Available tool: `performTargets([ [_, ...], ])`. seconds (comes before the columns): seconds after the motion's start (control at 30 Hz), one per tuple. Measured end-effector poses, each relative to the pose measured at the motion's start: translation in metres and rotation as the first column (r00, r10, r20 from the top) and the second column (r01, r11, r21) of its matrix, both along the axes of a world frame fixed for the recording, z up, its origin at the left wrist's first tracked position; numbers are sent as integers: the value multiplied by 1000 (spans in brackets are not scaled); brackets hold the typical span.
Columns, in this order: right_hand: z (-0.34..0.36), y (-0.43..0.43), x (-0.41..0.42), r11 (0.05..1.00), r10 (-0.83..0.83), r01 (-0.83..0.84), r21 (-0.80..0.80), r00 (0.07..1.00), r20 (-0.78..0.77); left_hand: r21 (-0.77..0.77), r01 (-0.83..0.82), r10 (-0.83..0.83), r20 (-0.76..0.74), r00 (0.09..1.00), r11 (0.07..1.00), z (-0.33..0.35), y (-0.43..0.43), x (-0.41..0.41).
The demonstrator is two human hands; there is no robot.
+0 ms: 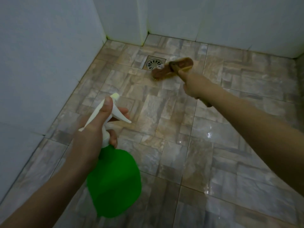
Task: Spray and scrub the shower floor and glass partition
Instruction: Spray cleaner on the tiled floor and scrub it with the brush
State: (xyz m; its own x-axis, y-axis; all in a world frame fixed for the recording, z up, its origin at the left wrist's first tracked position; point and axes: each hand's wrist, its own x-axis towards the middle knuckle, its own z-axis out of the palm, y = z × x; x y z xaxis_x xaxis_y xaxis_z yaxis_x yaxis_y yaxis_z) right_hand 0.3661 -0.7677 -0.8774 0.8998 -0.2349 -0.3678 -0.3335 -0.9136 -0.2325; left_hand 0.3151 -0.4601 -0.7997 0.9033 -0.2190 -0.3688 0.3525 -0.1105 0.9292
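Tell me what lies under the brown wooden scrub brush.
Its pale bristles meet the wet brown-grey tiled floor beside the square metal drain; the tile directly beneath is covered.

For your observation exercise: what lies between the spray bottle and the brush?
Only bare floor tiles, shown in the head view, separate the spray bottle from the brush.

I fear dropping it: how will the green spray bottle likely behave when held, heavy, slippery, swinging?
The green spray bottle looks like rigid plastic, so it probably keeps its shape; how full it is cannot be seen. The left hand holds only its narrow white neck, so the wide body may swing. The floor shines wet, so grip might slip.
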Motion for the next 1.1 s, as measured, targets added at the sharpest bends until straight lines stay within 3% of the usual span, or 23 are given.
performTargets([
  [0.27, 34, 72, -206, 994, 59, -89, -71, 937, -344, 22, -53, 53, -12, 999, 998, 1, 23, -8],
  [0.43, 6, 67, -139, 992, 107, -115, -52, 985, -138, 102, 7, -18, 100, 995, 995, 4, 36, -11],
  [0.57, 23, 84, -174, 998, 55, -57, -4, 976, -211, 78, -13, 4, 122, 993, 997, 11, 53, -9],
  [0.67, 49, 121, -219, 987, 159, -138, 83, 924, -348, 55, -95, 92, 60, 994, 994, 9, 71, 2],
  [0.8, 41, 141, -142, 973, 231, -217, 82, 937, -264, 45, -88, 86, 41, 995, 995, 3, 88, 19],
  [0.93, 31, 142, -47, 980, 195, -181, 81, 955, -223, 34, -28, 26, 64, 998, 999, 2, 105, 37],
  [1.1, 67, 209, -103, 994, 67, -34, 100, 936, -346, -4, 12, -12, 13, 1000, 1000, 2, 130, 65],
])
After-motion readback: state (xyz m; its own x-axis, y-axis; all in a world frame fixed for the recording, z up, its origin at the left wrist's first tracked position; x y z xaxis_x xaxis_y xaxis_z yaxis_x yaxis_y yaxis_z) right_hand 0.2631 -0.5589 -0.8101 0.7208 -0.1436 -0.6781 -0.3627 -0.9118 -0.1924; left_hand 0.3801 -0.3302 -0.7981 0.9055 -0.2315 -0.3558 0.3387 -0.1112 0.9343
